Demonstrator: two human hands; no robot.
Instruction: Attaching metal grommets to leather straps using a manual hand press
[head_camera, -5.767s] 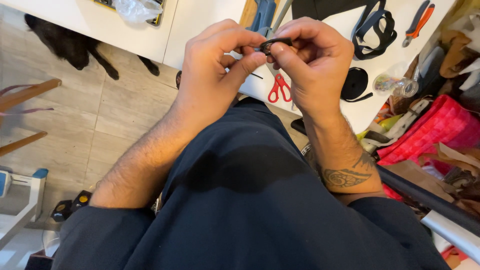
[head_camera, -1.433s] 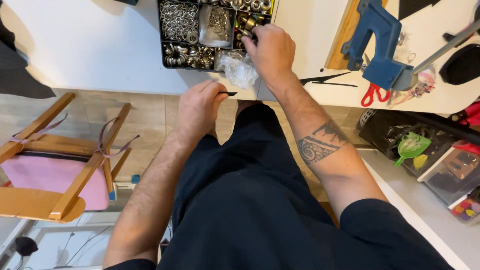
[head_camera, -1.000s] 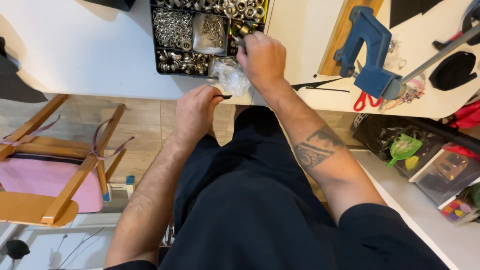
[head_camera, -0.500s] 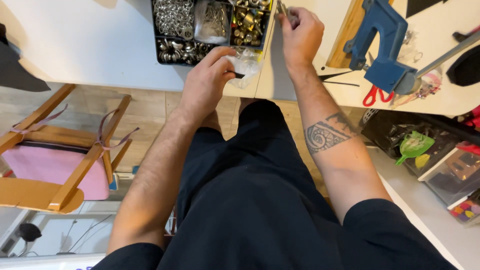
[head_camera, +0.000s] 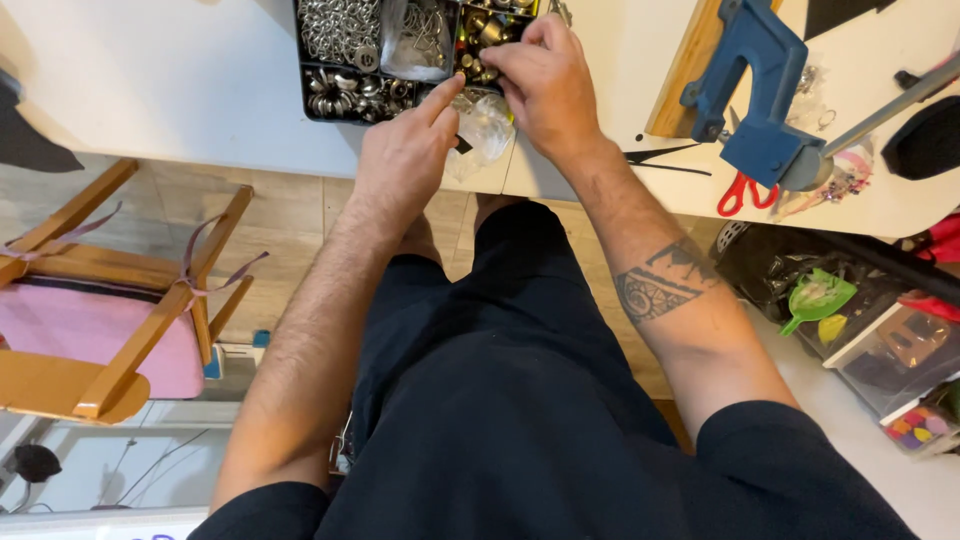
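Home craft wkshop: hardware tray (head_camera: 330, 100), blue press (head_camera: 760, 90), scissors (head_camera: 740, 192) on table (head_camera: 150, 80).

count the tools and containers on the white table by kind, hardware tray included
blue press tool: 1
red-handled scissors: 1
black compartment tray of metal hardware: 1
clear plastic bag: 1
total: 4

bench: white top (head_camera: 180, 90), front edge runs across the upper frame
organizer tray: black, compartmented (head_camera: 318, 108), metal rings and hardware inside, on bench near front edge
plastic bag: small, clear, crumpled (head_camera: 488, 128), at bench edge just beside tray
blue press tool: (head_camera: 760, 90) on bench, right side, partly on wooden board (head_camera: 680, 80)
scissors: red handles (head_camera: 738, 192), near right front edge
black scrap: (head_camera: 925, 140) far right on bench
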